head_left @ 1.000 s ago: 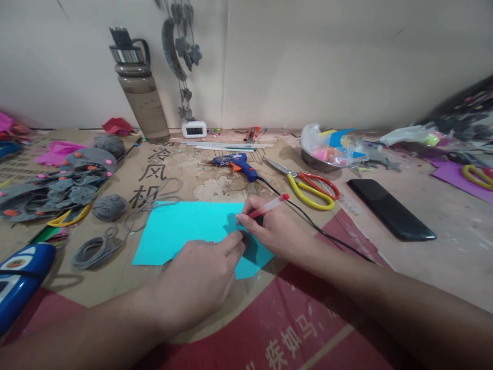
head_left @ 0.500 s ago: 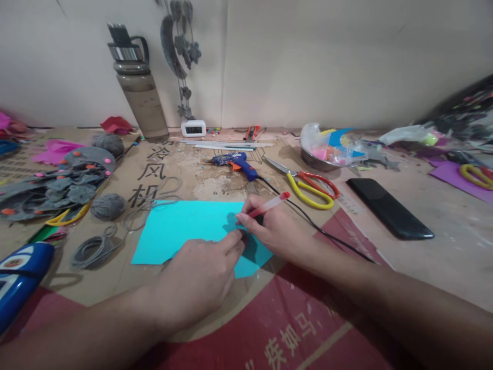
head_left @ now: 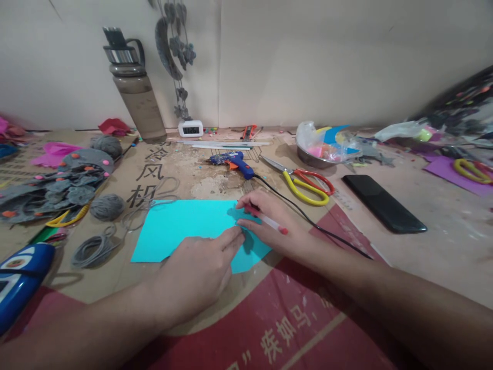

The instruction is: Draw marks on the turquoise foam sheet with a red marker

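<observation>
A bright turquoise sheet of paper [head_left: 185,221] lies flat on the cardboard in front of me. My left hand [head_left: 206,262] rests on its lower middle, fingers bent and pressed together. What those fingertips pin against the sheet, if anything besides the paper, is hidden. Across from it, my right hand [head_left: 269,221] holds a red pen [head_left: 265,218] with a translucent barrel over the paper's right part. The pen lies low across the hand, its red end towards the wrist. Thumb and forefinger are spread on either side of my left fingertips.
Beyond the paper lie a blue glue gun [head_left: 241,163] with a black cord, scissors [head_left: 304,185] and a metal bowl [head_left: 316,156]. A black phone [head_left: 383,203] is at right. Grey yarn [head_left: 107,206], felt pieces [head_left: 73,180] and a water bottle [head_left: 138,97] stand left.
The pen has swung from pointing up and right to lying down across my right hand, whose thumb and forefinger have spread apart. My left hand stays nearly in place.
</observation>
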Motion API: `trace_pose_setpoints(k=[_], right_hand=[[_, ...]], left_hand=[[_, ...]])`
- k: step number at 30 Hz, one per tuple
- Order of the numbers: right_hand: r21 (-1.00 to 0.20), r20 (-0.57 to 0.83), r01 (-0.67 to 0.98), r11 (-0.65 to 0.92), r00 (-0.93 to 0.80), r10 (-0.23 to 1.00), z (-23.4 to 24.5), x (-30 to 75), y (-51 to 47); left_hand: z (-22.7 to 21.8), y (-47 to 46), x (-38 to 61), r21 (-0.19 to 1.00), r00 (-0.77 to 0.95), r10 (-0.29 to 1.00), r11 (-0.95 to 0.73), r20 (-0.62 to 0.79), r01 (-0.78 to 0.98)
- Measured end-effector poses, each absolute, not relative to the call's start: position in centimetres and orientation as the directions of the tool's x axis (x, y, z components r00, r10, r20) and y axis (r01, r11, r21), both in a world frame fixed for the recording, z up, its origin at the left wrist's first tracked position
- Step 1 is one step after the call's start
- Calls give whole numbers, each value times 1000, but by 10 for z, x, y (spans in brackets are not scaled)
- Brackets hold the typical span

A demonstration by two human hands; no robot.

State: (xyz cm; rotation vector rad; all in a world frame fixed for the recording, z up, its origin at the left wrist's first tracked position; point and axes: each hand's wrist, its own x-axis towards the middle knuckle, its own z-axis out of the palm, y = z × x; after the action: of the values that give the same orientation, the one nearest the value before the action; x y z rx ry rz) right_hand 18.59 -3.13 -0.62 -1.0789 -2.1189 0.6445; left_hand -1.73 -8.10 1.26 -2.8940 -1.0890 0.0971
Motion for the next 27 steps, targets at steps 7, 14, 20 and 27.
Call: trace_pose_setpoints(k=[7, 14, 20, 27], right_hand=[[-624, 319, 514, 588, -520, 793, 7, 188, -32], [-618, 358, 461, 637, -556, 750, -2, 191, -27], [-619, 364, 451, 643, -560, 744, -1, 191, -29], [-627, 381, 427, 652, -562, 734, -2, 191, -29]], left_hand=[[11, -80, -21, 3, 727, 686, -728, 40, 686], [17, -97, -26, -18, 789, 569, -808, 230, 588], [28, -125, 6, -40, 729, 672, -731, 128, 681], [29, -123, 33, -100, 626, 777, -618, 68, 779]])
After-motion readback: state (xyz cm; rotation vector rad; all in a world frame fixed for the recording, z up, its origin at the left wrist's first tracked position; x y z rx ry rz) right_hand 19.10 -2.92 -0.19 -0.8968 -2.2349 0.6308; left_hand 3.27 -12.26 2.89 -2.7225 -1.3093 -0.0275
